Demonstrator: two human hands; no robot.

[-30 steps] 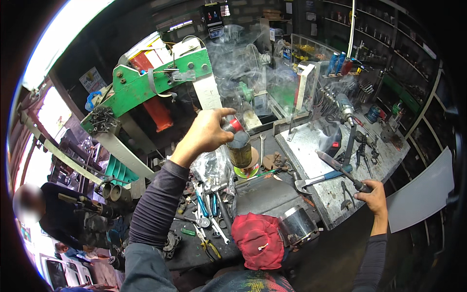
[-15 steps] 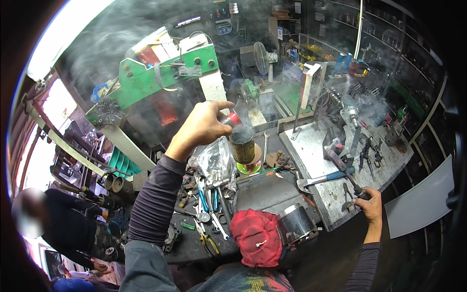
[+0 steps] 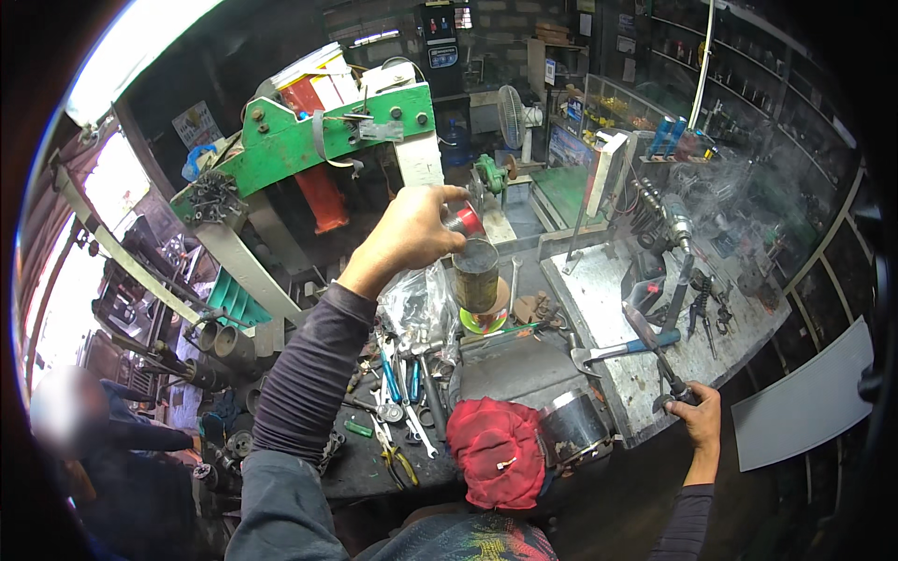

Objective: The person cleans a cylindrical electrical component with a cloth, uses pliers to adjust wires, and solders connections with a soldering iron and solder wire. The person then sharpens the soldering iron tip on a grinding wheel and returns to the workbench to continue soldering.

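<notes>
My left hand (image 3: pixel 413 229) is raised over the bench, closed in a pinch on a small cylinder with a red end (image 3: pixel 466 220). Just below it stands an open, grimy yellowish tin (image 3: pixel 475 285) on a bright green and red base. The cylinder tilts toward the tin's mouth; what is inside is too dark to tell. Over the near edge of the metal plate, my right hand (image 3: pixel 703 416) is wrapped round the dark handle of a long tool (image 3: pixel 645 327). Its shaft points away across a blue-handled hammer (image 3: pixel 629 346); its exact kind I cannot make out.
Wrenches and pliers (image 3: pixel 402 458) lie beside a clear plastic bag (image 3: pixel 416 304). A red cloth cap (image 3: pixel 496 453) and a dark metal cylinder (image 3: pixel 575 430) are at the near side. A green frame (image 3: pixel 327 140) rises behind. Another person (image 3: pixel 131 458) is at far left. Smoke drifts at right.
Smoke has thinned over the bench. My left hand and the red-ended cylinder sit slightly further right. The tool in my right hand has shifted slightly left and nearer. The view has shifted a little.
</notes>
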